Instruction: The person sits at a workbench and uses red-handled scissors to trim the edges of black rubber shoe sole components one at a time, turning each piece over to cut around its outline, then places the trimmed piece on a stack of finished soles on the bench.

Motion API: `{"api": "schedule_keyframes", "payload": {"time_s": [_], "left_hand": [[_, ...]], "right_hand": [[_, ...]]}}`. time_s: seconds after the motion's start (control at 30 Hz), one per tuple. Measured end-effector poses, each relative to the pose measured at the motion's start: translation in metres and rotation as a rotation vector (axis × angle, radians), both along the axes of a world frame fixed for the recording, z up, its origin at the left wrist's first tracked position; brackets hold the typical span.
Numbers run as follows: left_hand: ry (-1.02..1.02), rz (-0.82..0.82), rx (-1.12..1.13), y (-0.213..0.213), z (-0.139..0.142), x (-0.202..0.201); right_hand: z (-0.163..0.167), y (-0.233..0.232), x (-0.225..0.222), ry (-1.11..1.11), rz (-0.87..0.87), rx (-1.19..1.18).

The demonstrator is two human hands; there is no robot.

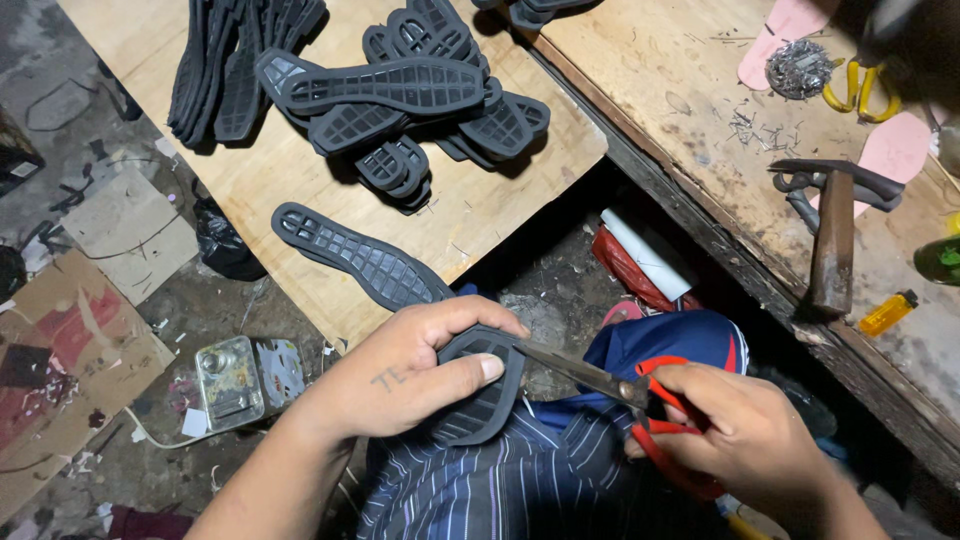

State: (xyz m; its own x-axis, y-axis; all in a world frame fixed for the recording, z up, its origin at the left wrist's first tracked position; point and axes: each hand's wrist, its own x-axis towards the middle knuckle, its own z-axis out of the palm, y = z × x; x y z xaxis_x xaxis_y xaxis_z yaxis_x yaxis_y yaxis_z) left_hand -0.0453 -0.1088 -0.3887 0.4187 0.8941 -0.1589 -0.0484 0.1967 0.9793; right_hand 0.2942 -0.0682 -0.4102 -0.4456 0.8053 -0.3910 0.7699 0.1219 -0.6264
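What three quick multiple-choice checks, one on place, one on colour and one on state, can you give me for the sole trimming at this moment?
1. Where does the hammer lie?
A. on the right-hand workbench
B. on the floor
C. on the sole pile

2. What colour are the handles of the scissors?
A. yellow
B. red
C. black

3. How is the dark sole held?
A. lying free on the board
B. gripped by the left hand
C. hanging from a hook

Answers: 1 A, it rests among scraps on the bench. 2 B, red loops surround the right hand fingers. 3 B, thumb and fingers clamp it, blades at its edge.
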Motion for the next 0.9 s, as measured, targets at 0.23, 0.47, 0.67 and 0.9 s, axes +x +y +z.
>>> {"api": "schedule_keyframes", "payload": {"time_s": [0.23,0.47,0.67,0.9], "left_hand": [[0.039,-0.022,0.066,-0.001,-0.006,-0.001],[-0.175,0.047,-0.142,0.001,-0.014,0.018],[0.235,0.311,0.44,-0.014,-0.01,0.064],[0.189,-0.133,-0.013,-0.053,-0.015,0.08]], "right_hand": [[-0.011,0.0,0.012,-0.017,0.069,-0.042],[-0.036,-0.014,0.01,0.247,-0.385,-0.402],[-0.038,-0.036,-0.034,0.876,-0.401,-0.265],[-0.002,-0.031,-0.049,1.234,-0.752,-0.241]]}}
